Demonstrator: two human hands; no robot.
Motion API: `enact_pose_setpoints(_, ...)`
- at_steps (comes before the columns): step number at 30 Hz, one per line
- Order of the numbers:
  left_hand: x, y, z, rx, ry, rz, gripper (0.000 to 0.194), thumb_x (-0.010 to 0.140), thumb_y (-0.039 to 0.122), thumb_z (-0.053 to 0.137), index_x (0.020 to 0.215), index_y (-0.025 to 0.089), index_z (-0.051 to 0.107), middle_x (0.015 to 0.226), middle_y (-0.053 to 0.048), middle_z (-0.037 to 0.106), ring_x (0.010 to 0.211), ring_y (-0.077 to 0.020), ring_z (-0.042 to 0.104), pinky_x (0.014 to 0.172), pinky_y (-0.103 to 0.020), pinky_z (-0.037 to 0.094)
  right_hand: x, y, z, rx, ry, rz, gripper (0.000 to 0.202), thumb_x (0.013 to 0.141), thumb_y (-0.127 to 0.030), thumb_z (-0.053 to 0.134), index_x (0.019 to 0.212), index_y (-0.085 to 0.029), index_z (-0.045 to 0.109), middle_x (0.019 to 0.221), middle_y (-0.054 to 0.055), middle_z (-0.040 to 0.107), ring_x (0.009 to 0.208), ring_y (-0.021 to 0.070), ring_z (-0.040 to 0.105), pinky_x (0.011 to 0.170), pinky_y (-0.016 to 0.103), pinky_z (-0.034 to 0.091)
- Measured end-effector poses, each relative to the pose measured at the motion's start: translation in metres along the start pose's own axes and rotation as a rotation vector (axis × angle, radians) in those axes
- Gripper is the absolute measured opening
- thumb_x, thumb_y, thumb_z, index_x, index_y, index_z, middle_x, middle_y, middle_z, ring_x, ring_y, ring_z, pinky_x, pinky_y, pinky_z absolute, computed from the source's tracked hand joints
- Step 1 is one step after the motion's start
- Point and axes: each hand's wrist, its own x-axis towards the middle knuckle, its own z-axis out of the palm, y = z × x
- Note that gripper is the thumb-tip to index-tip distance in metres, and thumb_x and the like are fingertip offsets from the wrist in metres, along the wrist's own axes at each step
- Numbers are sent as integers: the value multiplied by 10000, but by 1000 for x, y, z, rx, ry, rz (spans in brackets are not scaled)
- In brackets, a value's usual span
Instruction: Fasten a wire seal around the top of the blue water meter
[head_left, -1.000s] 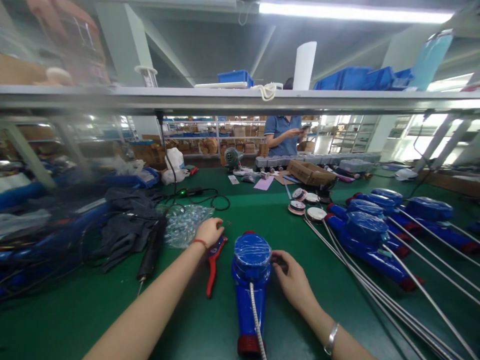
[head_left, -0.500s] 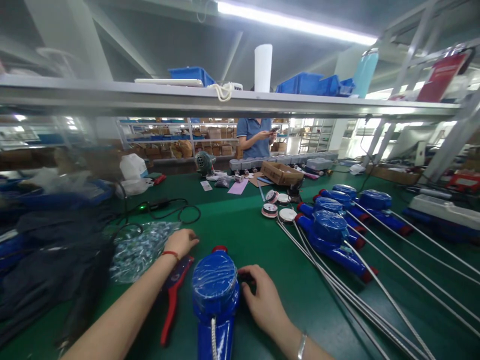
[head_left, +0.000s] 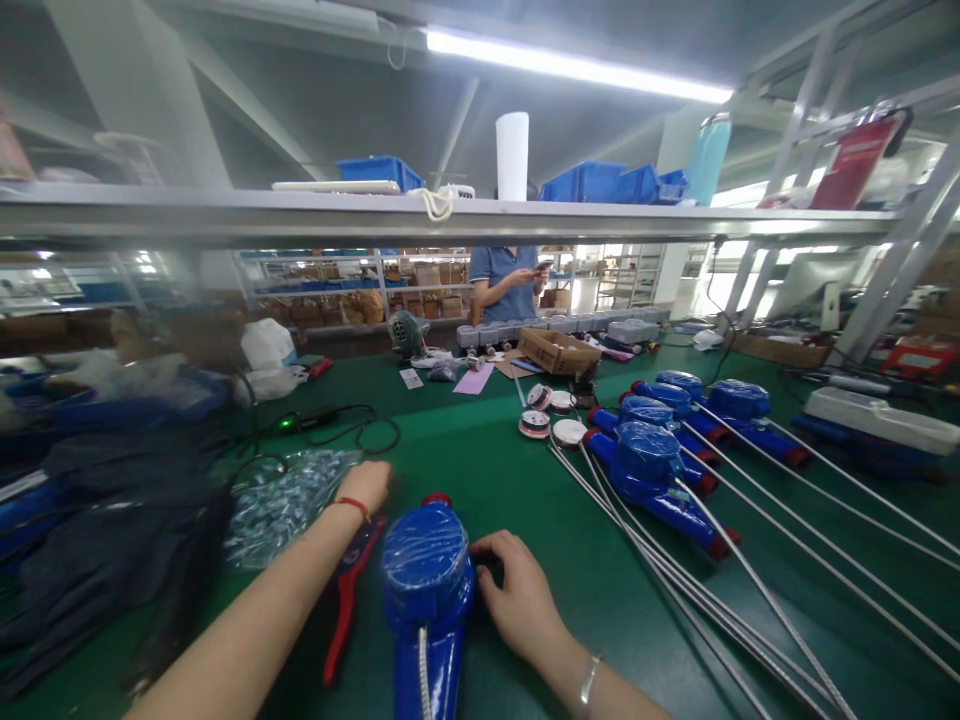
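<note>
A blue water meter (head_left: 426, 560) lies before me, its round head wrapped in clear film, with a red cap at the far end and a braided metal cable running toward me. My right hand (head_left: 519, 592) is at its right side, thumb and forefinger curled together against the head; anything between them is hidden. Beyond the meter's left side, my left hand (head_left: 369, 486) is closed, its fingertips turned away from view. It is beside a clear plastic bag of small parts (head_left: 281, 510). Red-handled pliers (head_left: 343, 610) lie under my left wrist, left of the meter.
Several similar blue meters (head_left: 649, 455) stand to the right, their metal cables (head_left: 660, 560) trailing toward me. Wire spools (head_left: 535, 424) and a cardboard box (head_left: 559, 350) sit farther back. A metal shelf (head_left: 480, 215) crosses above the green table. A person (head_left: 504, 285) stands behind, holding a phone.
My left hand's fingers have drawn in from a more stretched pose, and the hand has shifted slightly. My right hand stays at the meter's side. The whole view has tilted a little upward.
</note>
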Motion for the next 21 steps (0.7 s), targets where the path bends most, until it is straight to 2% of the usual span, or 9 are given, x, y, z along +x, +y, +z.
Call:
enact_pose_setpoints(8,-3,7,-7,-12,-21,-53,223,905,314,565,972,112,631,1013,-71,656,961,-192,625,869,-408,508,-2,1,2,-27,14,-23,232,756,-94,503,896,-190,661,948,48,638,958,208,559,873,328,431)
enact_pose_setpoints(16,-2,5,1,-109,-52,-131,229,895,328,579,955,113,627,967,-62,655,898,-180,634,824,-383,522,-4,1,3,-50,30,-46,229,756,-99,502,891,-193,661,945,50,635,953,215,557,861,336,437)
enact_pose_setpoints(19,-5,4,0,-182,-15,-156,231,894,340,575,918,115,622,912,-48,653,838,-165,634,784,-362,525,-4,2,3,-55,40,-52,240,758,-97,494,895,-202,660,952,48,635,959,211,561,861,328,438)
enact_pose_setpoints(21,-11,3,-4,-239,65,-171,225,919,319,526,935,108,603,888,-55,647,811,-167,630,773,-360,518,-4,2,3,-55,46,-54,255,754,-87,486,898,-205,660,952,46,637,960,205,565,861,318,438)
